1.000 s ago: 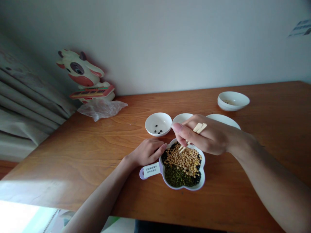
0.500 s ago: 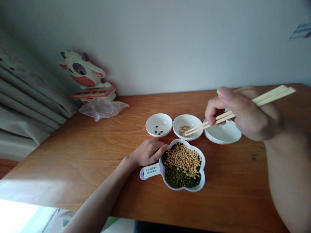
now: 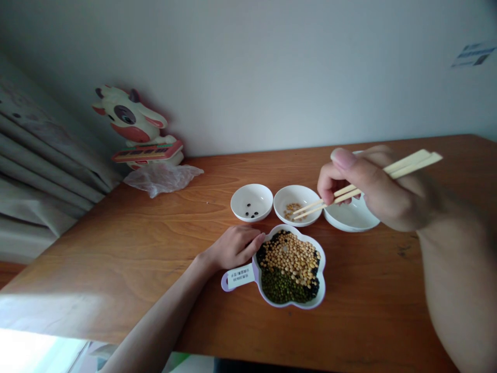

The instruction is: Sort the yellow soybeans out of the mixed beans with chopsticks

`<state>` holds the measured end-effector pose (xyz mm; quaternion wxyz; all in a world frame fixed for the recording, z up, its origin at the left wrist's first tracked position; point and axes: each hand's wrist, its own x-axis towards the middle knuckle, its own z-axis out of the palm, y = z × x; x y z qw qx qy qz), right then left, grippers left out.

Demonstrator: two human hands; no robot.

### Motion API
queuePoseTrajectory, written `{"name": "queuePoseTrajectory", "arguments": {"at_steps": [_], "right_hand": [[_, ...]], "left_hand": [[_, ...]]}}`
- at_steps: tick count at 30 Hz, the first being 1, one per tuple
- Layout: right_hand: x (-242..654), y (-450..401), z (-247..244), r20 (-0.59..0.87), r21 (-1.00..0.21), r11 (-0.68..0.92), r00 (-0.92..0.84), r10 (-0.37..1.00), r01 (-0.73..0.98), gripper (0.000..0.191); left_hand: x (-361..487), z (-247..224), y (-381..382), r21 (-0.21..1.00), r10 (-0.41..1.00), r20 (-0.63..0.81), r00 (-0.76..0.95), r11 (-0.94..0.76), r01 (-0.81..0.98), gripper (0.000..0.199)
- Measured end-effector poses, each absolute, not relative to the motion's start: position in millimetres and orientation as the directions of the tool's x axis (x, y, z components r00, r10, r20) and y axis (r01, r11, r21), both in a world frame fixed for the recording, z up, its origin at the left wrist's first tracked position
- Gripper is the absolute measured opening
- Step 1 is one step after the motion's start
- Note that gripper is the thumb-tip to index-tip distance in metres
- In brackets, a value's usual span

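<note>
A pair of wooden chopsticks [image 3: 406, 167] is gripped in my right hand [image 3: 384, 189]. Their tips, slightly parted, reach into the middle white bowl [image 3: 280, 192], which holds soybeans [image 3: 292, 208]; no bean shows between them. With thumb at the rim, my left hand [image 3: 237, 245] grips the upper left edge of a flower-shaped dish [image 3: 321, 290] with a purple, labelled handle. In that dish lie yellow soybeans [image 3: 289, 254], green mung beans [image 3: 285, 286] and black beans [image 3: 310, 292]. A left white bowl [image 3: 237, 199] has several black beans in it. Partly behind my right hand stands a third white bowl [image 3: 345, 220].
Against the wall at the back left stands a cow-shaped toy keyboard [image 3: 149, 150], with a crumpled plastic bag [image 3: 161, 178] in front of it. A grey curtain [image 3: 39, 176] hangs at the left. The wooden table [image 3: 128, 269] has its near edge close to my body.
The chopstick tips have spread apart over the middle bowl. My right hand has shifted slightly left, and the whole view has moved a little. My left hand stays at the dish.
</note>
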<state>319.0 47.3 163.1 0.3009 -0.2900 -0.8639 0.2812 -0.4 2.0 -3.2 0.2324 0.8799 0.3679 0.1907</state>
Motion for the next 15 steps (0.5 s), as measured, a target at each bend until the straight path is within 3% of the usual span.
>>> {"name": "queuePoseTrajectory", "arguments": {"at_steps": [7,15], "right_hand": [[294.8,36.4,151.8,0.154,-0.744,0.6,-0.797,0.584,0.296,0.067],[272.3,34.0,140.9,0.089,-0.65,0.679,-0.854,0.513,0.34,0.075]], "left_hand": [[-0.3,-3.2,1.3,0.551,0.738,0.167,0.654,-0.62,0.559,0.047],[-1.5,-3.9,1.2,0.538,0.726,0.175,0.665,-0.636,0.553,0.047]]}}
